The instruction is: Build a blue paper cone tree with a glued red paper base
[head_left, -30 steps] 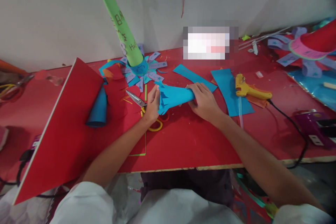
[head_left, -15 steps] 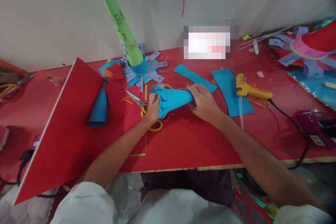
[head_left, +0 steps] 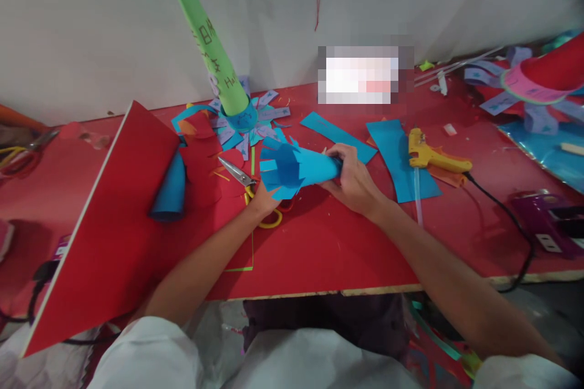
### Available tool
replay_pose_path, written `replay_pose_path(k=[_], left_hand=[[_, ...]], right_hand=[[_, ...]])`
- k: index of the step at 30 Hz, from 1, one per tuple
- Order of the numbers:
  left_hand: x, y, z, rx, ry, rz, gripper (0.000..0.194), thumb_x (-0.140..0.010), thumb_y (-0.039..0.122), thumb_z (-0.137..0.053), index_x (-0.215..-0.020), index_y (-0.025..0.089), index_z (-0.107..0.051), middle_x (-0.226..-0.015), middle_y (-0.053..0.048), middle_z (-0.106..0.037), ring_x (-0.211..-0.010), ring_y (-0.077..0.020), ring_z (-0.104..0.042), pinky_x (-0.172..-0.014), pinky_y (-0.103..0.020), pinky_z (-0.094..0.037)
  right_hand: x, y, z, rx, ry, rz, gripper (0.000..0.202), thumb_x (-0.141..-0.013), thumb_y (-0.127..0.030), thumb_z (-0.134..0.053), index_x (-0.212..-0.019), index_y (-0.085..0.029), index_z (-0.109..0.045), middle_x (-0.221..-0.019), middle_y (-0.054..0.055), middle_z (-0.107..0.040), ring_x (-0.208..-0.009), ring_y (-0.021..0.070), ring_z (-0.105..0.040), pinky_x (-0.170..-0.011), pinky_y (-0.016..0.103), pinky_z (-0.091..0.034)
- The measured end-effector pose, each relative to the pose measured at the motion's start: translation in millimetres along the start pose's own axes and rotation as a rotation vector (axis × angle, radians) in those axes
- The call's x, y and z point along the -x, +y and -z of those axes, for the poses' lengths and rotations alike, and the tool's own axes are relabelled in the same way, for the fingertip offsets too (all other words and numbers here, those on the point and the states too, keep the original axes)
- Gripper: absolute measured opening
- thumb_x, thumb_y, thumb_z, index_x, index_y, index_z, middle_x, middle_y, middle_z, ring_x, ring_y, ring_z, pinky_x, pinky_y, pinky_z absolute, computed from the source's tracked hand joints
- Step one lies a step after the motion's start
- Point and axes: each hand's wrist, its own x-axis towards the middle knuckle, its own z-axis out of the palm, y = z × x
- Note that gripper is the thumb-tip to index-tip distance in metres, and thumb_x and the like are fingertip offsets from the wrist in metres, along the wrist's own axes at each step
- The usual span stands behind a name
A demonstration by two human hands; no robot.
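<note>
Scissors [head_left: 236, 171] on bench [head_left: 319, 255], left of and seemingly partly under tube [head_left: 317, 167]; glue gun [head_left: 440, 159] right; tower [head_left: 221, 67] behind left.

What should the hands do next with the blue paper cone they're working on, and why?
Probably bend the straighter tabs outward with the left hand: it is right by the blue paper cone's cut end, where tabs stand at different angles, while the right hand grips the narrow end.

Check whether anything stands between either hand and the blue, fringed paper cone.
Nothing visible does. The right hand grips the blue, fringed paper cone at its narrower end. The left hand is at the flared end, partly hidden, so contact there is unclear.
</note>
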Motion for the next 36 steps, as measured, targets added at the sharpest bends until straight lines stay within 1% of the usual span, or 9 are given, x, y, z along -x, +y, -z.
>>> replay_pose_path(k=[6,8,11,15,18,22,26,30,36], left_hand=[[-19,16,0.2,0.078,0.064,-0.077,0.044,-0.095,0.064,-0.07,-0.081,0.024,-0.058,-0.073,0.001,-0.055,-0.057,-0.0117,-0.05,-0.054,-0.029,-0.045],[-33,32,5.1,0.106,0.151,-0.136,0.037,-0.096,0.058,-0.073,-0.095,0.023,-0.06,-0.083,0.001,-0.058,-0.059,-0.0095,-0.051,-0.055,-0.027,-0.044],[-65,67,16.6,0.137,0.276,-0.283,0.038,-0.097,0.053,-0.074,-0.089,0.022,-0.055,-0.076,0.003,-0.053,-0.06,-0.009,-0.052,-0.057,-0.025,-0.043],[-102,113,29.7,0.138,0.025,-0.328,0.04,-0.111,0.039,-0.053,-0.077,0.021,-0.042,-0.06,0.008,-0.038,-0.049,-0.0046,-0.041,-0.054,-0.019,-0.033],[-106,132,30.4,-0.069,-0.025,-0.418,0.046,-0.112,0.043,-0.049,-0.073,0.021,-0.041,-0.059,0.008,-0.036,-0.048,-0.0034,-0.037,-0.056,-0.019,-0.029],[-91,135,18.1,-0.413,-0.065,-0.578,0.053,-0.11,0.054,-0.052,-0.07,0.02,-0.046,-0.064,0.004,-0.038,-0.056,-0.0073,-0.035,-0.058,-0.027,-0.028],[-81,132,3.3,-0.498,-0.114,-0.724,0.046,-0.11,0.05,-0.049,-0.073,0.024,-0.043,-0.063,0.002,-0.035,-0.054,-0.0137,-0.035,-0.056,-0.036,-0.027],[-77,133,-4.3,-0.498,-0.142,-0.704,0.039,-0.112,0.047,-0.042,-0.079,0.026,-0.046,-0.067,-0.001,-0.048,-0.059,-0.0184,-0.047,-0.06,-0.038,-0.038],[-70,130,-11.2,-0.477,-0.193,-0.662,0.038,-0.112,0.053,-0.033,-0.1,0.03,-0.061,-0.1,-0.008,-0.066,-0.099,-0.0265,-0.065,-0.091,-0.047,-0.052]], right_hand=[[-2,-1,6,0.129,0.094,-0.073,0.048,-0.102,-0.064,-0.054,-0.128,-0.024,-0.051,-0.118,0.017,-0.069,-0.105,0.0366,-0.071,-0.084,0.05,-0.059],[-3,1,8,0.167,0.107,-0.11,0.049,-0.102,-0.064,-0.053,-0.131,-0.024,-0.052,-0.118,0.017,-0.07,-0.105,0.0378,-0.071,-0.082,0.05,-0.059],[-2,4,8,0.185,0.098,-0.111,0.052,-0.102,-0.064,-0.051,-0.135,-0.024,-0.052,-0.122,0.018,-0.071,-0.109,0.0391,-0.072,-0.083,0.05,-0.059],[0,4,8,0.191,0.086,-0.056,0.058,-0.102,-0.07,-0.047,-0.133,-0.021,-0.054,-0.121,0.018,-0.073,-0.108,0.038,-0.073,-0.082,0.047,-0.059],[0,4,7,0.193,0.083,-0.057,0.059,-0.102,-0.072,-0.044,-0.131,-0.021,-0.055,-0.118,0.017,-0.074,-0.104,0.0362,-0.074,-0.079,0.045,-0.058],[0,5,8,0.181,0.084,-0.074,0.058,-0.102,-0.071,-0.044,-0.131,-0.022,-0.056,-0.117,0.016,-0.074,-0.103,0.0357,-0.073,-0.078,0.044,-0.058],[1,5,7,0.17,0.121,-0.053,0.058,-0.103,-0.07,-0.044,-0.13,-0.021,-0.056,-0.115,0.016,-0.074,-0.097,0.0348,-0.074,-0.073,0.042,-0.057],[1,4,7,0.17,0.139,-0.038,0.056,-0.104,-0.069,-0.043,-0.13,-0.021,-0.056,-0.115,0.016,-0.075,-0.1,0.0355,-0.074,-0.074,0.043,-0.057],[1,3,8,0.18,0.144,-0.051,0.055,-0.106,-0.066,-0.042,-0.132,-0.02,-0.055,-0.117,0.017,-0.073,-0.098,0.0342,-0.074,-0.074,0.042,-0.057]])
